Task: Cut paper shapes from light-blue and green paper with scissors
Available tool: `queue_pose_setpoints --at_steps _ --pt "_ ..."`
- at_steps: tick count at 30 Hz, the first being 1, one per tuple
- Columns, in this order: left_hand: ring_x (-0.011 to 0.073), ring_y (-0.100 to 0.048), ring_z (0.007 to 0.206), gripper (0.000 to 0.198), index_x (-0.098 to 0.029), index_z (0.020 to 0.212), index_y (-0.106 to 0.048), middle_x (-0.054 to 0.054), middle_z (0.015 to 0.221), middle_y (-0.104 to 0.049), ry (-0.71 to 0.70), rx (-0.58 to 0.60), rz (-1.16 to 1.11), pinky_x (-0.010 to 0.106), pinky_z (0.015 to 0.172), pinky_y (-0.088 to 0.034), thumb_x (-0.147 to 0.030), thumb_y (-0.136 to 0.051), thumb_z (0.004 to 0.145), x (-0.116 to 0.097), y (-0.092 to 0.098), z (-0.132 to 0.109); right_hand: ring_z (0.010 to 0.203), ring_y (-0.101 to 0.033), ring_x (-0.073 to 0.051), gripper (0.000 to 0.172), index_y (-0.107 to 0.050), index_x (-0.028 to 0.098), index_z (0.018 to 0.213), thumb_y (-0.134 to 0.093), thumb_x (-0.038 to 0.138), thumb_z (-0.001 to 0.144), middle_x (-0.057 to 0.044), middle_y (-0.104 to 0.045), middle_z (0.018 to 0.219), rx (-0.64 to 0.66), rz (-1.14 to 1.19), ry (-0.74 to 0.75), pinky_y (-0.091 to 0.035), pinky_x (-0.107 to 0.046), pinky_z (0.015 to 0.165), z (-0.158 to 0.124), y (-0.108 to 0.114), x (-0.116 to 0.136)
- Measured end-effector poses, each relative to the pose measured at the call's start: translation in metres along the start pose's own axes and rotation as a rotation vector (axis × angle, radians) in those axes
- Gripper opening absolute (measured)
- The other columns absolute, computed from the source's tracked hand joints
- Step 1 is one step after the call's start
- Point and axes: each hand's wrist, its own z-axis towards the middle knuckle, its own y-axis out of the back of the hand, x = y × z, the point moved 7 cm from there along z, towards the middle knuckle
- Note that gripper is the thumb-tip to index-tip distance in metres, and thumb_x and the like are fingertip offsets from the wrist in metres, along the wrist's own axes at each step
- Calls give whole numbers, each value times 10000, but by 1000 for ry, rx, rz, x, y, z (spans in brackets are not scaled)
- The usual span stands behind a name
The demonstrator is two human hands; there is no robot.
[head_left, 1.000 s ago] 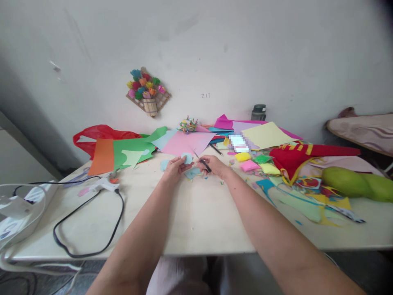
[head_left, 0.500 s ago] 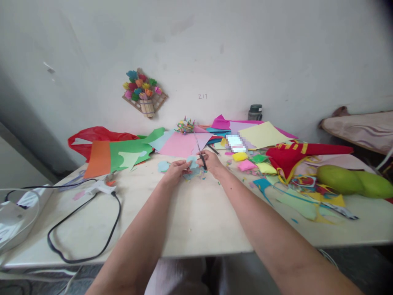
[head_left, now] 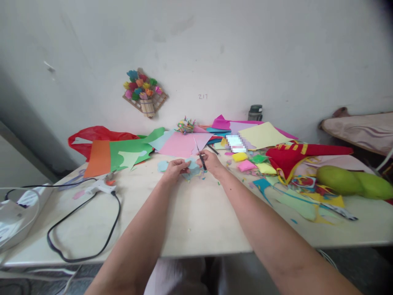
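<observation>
My left hand (head_left: 175,170) pinches a light blue paper piece (head_left: 193,167) between thumb and fingers, above the middle of the table. My right hand (head_left: 211,162) is closed around the dark handles of a pair of scissors (head_left: 201,157), whose blades point up and away from me. The scissors are close to the paper's right edge; whether they touch it I cannot tell. Another light blue paper piece (head_left: 162,166) lies just left of my left hand. Small paper scraps (head_left: 202,176) are scattered under and beside my hands.
Coloured paper sheets (head_left: 184,143) lie along the wall. At the left are a white glue gun (head_left: 102,187) with a looping black cord and a power strip (head_left: 33,200). At the right lie soft coloured packets (head_left: 246,165), a red cloth (head_left: 285,157) and a green pillow-like object (head_left: 353,182).
The light blue paper in my left hand has dropped and tilted a little flatter. Both hands keep their grip and stay nearly in place; the scissors' tip has shifted slightly.
</observation>
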Motion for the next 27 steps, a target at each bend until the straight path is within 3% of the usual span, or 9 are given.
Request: queue_pose_setpoints --at_steps 10,14,19,27 --pt "103 -566 476 277 -135 597 -577 8 536 -612 8 4 38 229 551 -475 -325 -770 537 2 -3 0 408 -468 -62 370 -521 155 837 -709 217 524 80 -517 497 -15 -14 1 -344 -166 392 -1 1 3" --pt "154 -635 561 319 -126 717 -588 59 644 -673 3 -76 -80 270 614 -507 -310 -777 536 1 4 1 398 -483 -63 387 -500 159 868 -718 301 581 63 -529 517 -2 -58 -31 -297 -150 347 -4 1 3" --pt "181 -662 633 310 -123 788 -581 80 699 -689 -43 -154 -219 288 649 -517 -272 -756 580 0 13 3 397 -497 -72 349 -525 153 780 -654 457 666 14 -556 549 105 -194 -86 -242 -152 287 -7 -4 -4" --pt "158 -658 628 143 -134 662 -567 37 667 -678 -44 -252 -374 280 676 -521 -135 -704 619 -2 18 0 399 -520 -85 383 -513 146 727 -618 513 691 -4 -576 571 269 -215 -80 -320 -165 277 -13 -17 -5"
